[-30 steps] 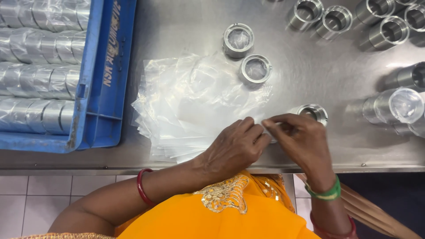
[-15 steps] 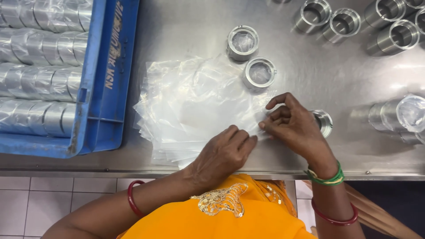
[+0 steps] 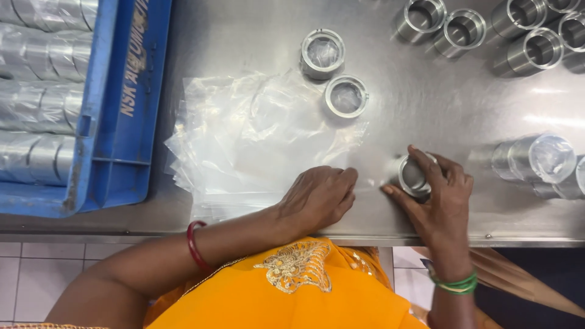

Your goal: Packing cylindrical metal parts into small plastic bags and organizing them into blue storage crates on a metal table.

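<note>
Here, the right hand [image 3: 442, 198] curls its fingers around a short metal ring [image 3: 414, 175] that lies on the steel surface [image 3: 426, 109] near its front edge, thumb stretched along the near side; a thin clear bag seems to lie over or around the ring, though the film is too faint to be sure. The left hand [image 3: 320, 196] rests palm down, fingers loosely bent, pressing on the near right corner of a stack of clear plastic bags [image 3: 244, 146] and grasping nothing that can be seen. Two wrapped metal rings [image 3: 345, 95] stand just beyond the stack, one behind the other. Five bare metal rings [image 3: 463, 30] crowd the far right corner, the outermost cut by the picture's edge. At the right edge lie wrapped rings [image 3: 539, 159], one plain to see and at least one more partly hidden. On the left, a blue plastic crate [image 3: 128, 122] holds rows of wrapped metal rings. The person wears one red bangle [image 3: 195, 244] on the left wrist and green bangles [image 3: 454, 283] on the right.
</note>
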